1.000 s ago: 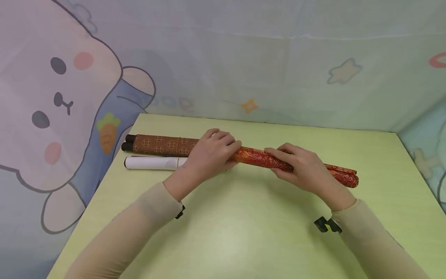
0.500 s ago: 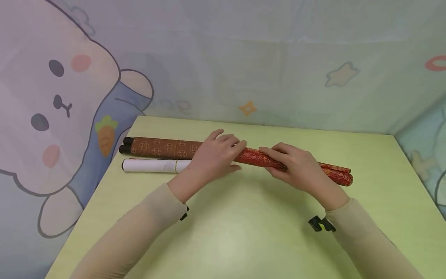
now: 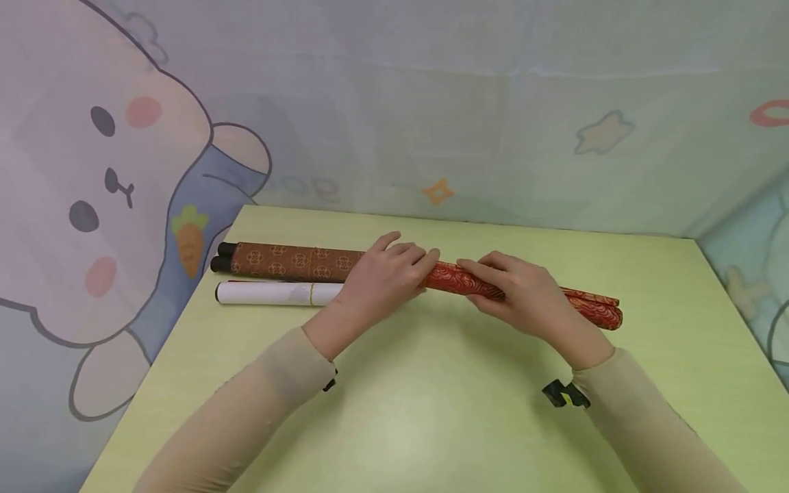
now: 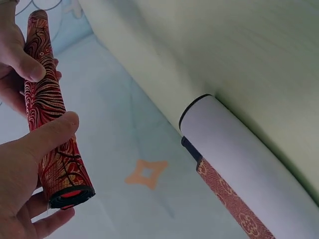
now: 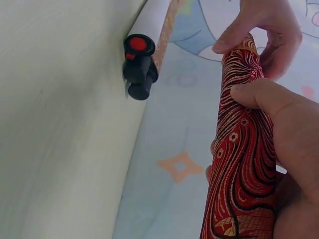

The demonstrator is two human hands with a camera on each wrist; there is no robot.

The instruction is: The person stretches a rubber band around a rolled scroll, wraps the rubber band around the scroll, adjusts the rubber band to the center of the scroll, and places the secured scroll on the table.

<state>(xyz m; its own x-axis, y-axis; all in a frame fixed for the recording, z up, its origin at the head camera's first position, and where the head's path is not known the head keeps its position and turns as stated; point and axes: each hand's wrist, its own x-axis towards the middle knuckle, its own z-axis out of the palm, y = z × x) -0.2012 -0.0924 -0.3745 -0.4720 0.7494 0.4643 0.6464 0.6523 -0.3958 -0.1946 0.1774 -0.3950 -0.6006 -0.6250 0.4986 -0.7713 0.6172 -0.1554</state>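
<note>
Both hands grip one long roll of red, gold-and-black swirl-patterned fabric [image 3: 459,279], held up off the table and slanting down to the right in the head view. My left hand [image 3: 388,274] is wrapped near its left end, thumb laid across it. In the left wrist view that end of the roll [image 4: 67,174] shows a black rim and a coiled inside. My right hand [image 3: 524,293] grips it further right, its thumb lying along the roll [image 5: 244,164] in the right wrist view. A strip of the fabric stands apart at the right end.
Left of the hands lie a brown patterned scroll [image 3: 277,261] with black knobs [image 3: 223,257] and a white roll [image 3: 274,293], both bound by thin yellow bands. They rest on the pale yellow-green table [image 3: 394,411]. A printed cloth [image 3: 370,123] hangs behind.
The red roll and right hand have shifted slightly left. My left hand has moved a little right along the roll, nearer the right hand; its thumb, apart half a second ago, now lies against the roll.
</note>
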